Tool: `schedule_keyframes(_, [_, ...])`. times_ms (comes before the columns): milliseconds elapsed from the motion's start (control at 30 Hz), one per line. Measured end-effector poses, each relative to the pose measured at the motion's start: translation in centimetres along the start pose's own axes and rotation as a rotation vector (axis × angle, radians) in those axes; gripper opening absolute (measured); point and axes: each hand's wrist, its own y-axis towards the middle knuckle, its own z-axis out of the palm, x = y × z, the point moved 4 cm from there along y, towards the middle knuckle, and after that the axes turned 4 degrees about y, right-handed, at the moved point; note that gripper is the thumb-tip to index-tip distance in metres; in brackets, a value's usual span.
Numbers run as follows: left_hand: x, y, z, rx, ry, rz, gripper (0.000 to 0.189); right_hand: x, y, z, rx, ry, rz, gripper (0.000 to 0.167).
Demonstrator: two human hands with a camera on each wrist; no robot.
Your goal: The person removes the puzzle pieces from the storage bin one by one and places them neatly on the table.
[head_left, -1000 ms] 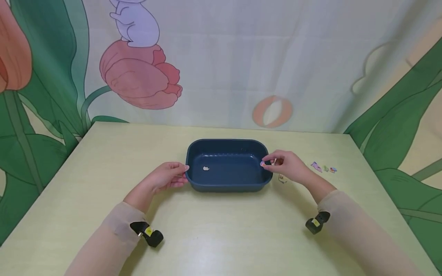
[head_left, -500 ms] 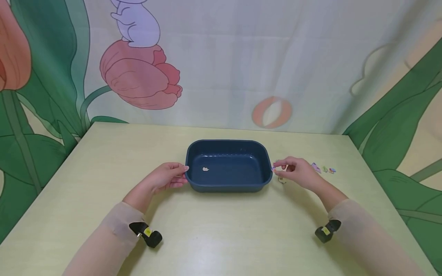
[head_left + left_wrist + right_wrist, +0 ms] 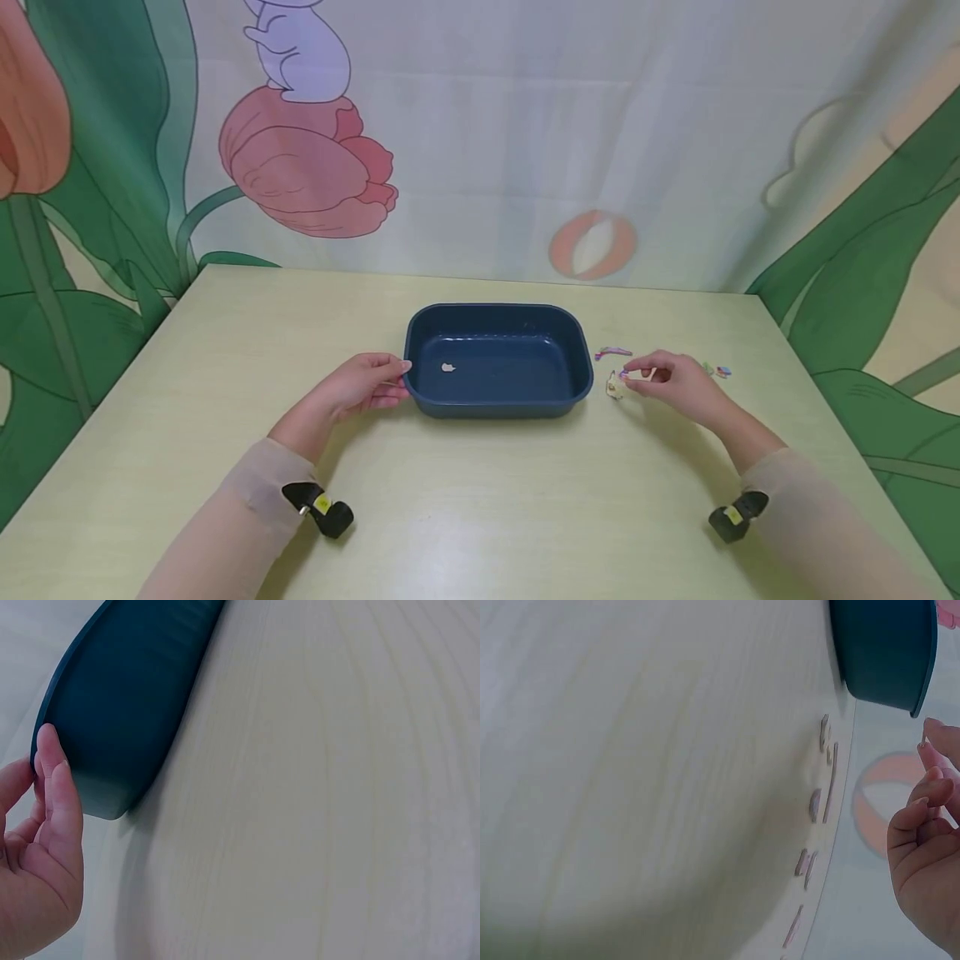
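Observation:
A dark blue rectangular tub [image 3: 501, 409] stands on the table, with a small pale flat piece [image 3: 447, 367] on its floor at the left. My left hand [image 3: 360, 385] grips the tub's left rim, thumb on top and fingers beneath. To the right of the tub, my right hand [image 3: 678, 387] pinches a small colourful flat piece [image 3: 624, 374] between thumb and forefinger, above the table. Just under those fingertips lies a yellowish flat cutout [image 3: 613, 387]. Behind it is a long pink and purple piece [image 3: 615, 351]. The right wrist view shows the held piece [image 3: 923, 738] edge-on.
More small flat pieces lie right of my right hand, among them a green one [image 3: 707, 367] and a multicoloured one [image 3: 723, 372]. The light wooden table [image 3: 465, 500] ends at the back against a printed curtain [image 3: 480, 150].
My right hand has moved from over the tub's right rim to the right, still pinching the small piece. The long pink and purple piece has come into sight. My left hand stays at the rim.

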Motion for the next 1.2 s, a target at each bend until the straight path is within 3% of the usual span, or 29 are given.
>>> schedule_keyframes(500, [0.4,0.1,0.0,-0.010,-0.002,0.010,0.025,-2.2,-1.7,-1.6,-0.051,-0.016,-0.007,0.037])
schedule_keyframes(867, [0.3,0.1,-0.1,-0.010,0.003,0.024,0.021,-3.8,-2.4,-2.4,-0.063,-0.019,0.048,0.038])
schedule_keyframes(1200, [-0.1,-0.3,0.1,0.073,-0.030,0.063,0.013,-5.6,-2.7,-3.3,-0.072,-0.049,0.113,0.040])
